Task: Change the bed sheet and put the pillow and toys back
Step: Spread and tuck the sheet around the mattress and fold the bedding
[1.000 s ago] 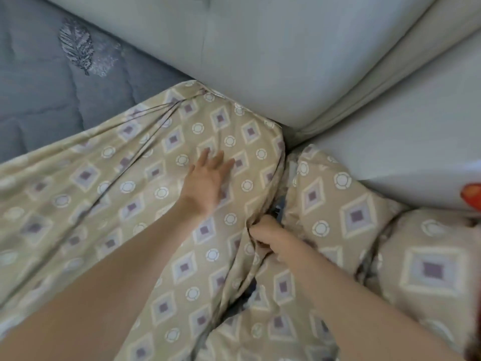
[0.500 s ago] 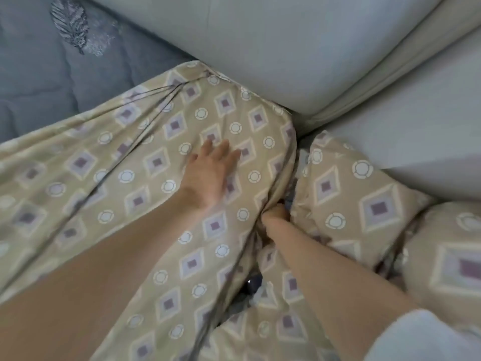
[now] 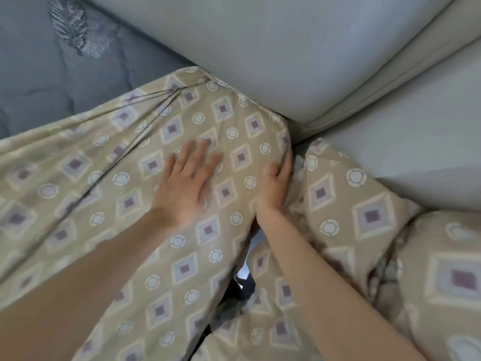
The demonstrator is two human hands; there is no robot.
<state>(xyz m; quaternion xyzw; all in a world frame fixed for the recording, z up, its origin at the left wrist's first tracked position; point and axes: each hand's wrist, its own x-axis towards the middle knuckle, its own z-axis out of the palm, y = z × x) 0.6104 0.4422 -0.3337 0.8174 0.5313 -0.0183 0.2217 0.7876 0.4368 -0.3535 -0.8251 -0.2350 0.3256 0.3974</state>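
A beige bed sheet (image 3: 109, 183) with purple diamonds and white rings is stretched over the mattress corner, its edge reaching the grey padded headboard (image 3: 273, 48). My left hand (image 3: 184, 183) lies flat on the sheet with fingers spread. My right hand (image 3: 276, 186) rests on the sheet's right edge at the mattress side, fingers straight along the fold. To the right lies more cloth of the same pattern, bunched up (image 3: 364, 217). No pillow or toy shows clearly.
The bare blue-grey quilted mattress (image 3: 52, 74) with a feather print shows at the upper left. A grey padded side panel (image 3: 416, 139) stands at the right, meeting the headboard in a corner. A dark gap (image 3: 242, 285) opens beside the mattress below my right wrist.
My right hand let go of the pinched sheet edge and moved up, now lying straight along the mattress side. My left hand stayed flat on the sheet.
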